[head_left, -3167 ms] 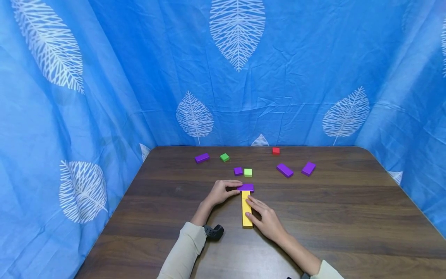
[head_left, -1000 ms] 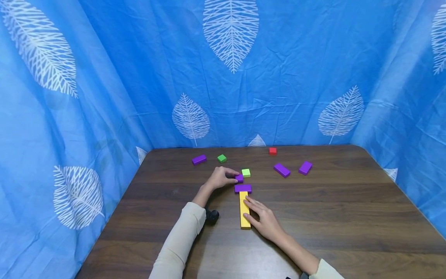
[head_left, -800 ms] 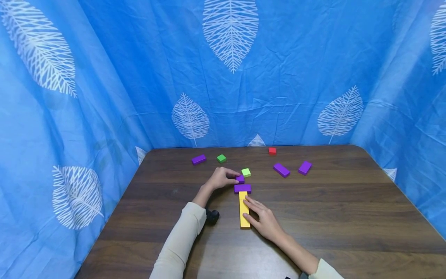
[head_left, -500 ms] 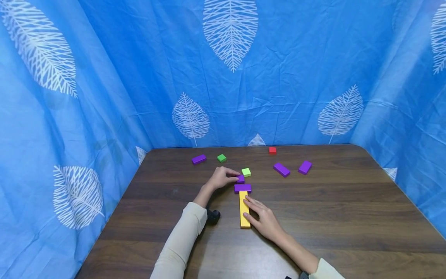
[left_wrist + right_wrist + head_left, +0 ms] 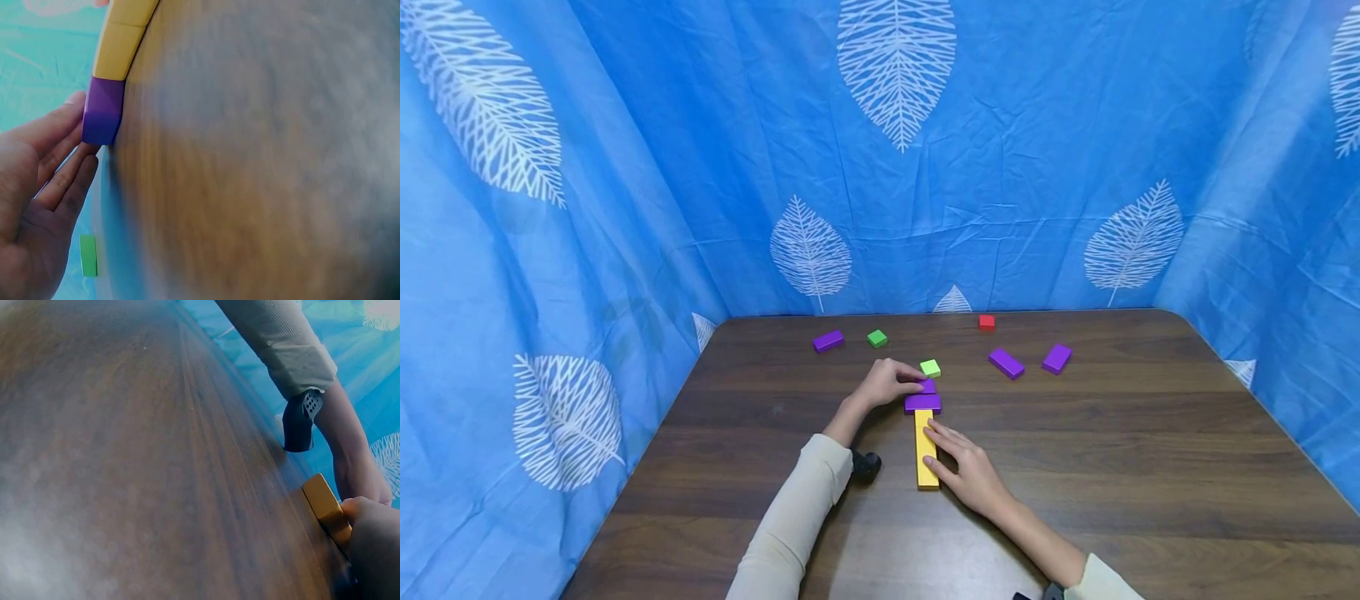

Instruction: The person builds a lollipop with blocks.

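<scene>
In the head view my left hand point(image 5: 886, 383) pinches a small purple block point(image 5: 928, 387) between thumb and fingers, right at the far side of a long purple block point(image 5: 922, 404). That long block lies crosswise at the far end of a row of yellow blocks point(image 5: 927, 458), making a T. My right hand point(image 5: 973, 475) rests its straight fingers and thumb along the right side of the yellow row. The left wrist view shows the long block's purple end point(image 5: 103, 112) against the yellow, hiding the small block.
Just beyond the left fingertips lies a light green block point(image 5: 930, 367). Farther back are a green block point(image 5: 877, 338), a red block point(image 5: 987, 322) and purple blocks at left point(image 5: 828, 342) and right point(image 5: 1006, 363). A blue curtain point(image 5: 1000, 167) borders the wooden table point(image 5: 1112, 467).
My left hand let go of the long purple block, took the small purple one and slid it rightward and nearer, up to the long block. The right hand stays on the yellow blocks.
</scene>
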A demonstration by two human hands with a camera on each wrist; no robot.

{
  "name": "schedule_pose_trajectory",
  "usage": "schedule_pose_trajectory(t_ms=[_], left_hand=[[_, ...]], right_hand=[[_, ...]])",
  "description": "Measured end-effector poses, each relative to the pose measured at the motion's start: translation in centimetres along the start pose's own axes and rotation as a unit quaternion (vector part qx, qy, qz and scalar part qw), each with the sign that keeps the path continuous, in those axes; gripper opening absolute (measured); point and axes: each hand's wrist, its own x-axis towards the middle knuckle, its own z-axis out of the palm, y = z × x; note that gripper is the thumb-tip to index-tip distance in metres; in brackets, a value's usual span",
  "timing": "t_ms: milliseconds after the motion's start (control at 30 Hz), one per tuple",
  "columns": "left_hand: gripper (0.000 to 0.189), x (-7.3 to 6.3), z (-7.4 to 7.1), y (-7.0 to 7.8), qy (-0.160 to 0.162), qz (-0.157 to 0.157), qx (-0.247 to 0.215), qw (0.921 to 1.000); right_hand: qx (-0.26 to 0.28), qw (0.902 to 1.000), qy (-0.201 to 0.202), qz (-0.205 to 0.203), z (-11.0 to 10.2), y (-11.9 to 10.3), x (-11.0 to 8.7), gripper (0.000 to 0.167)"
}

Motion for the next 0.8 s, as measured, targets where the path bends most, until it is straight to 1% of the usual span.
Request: schedule_pose_trajectory(t_ms=[333, 567, 800], left_hand=[[0.023, 0.05, -0.11, 0.31, -0.005, -0.005, -0.006, 1.0000], [0.022, 0.05, -0.15, 0.37, -0.005, -0.006, -0.004, 1.0000], [0.023, 0.13, 0.04, 0.30, -0.006, -0.014, -0.011, 0.9998]], right_hand=[[0.002, 0.9998, -0.012, 0.013, -0.11, -0.01, 0.19, 0.043], [0.002, 0.9997, -0.015, 0.017, -0.21, -0.10, 0.30, 0.044], [0.003, 0.9997, -0.015, 0.019, -0.28, -0.11, 0.34, 0.044]])
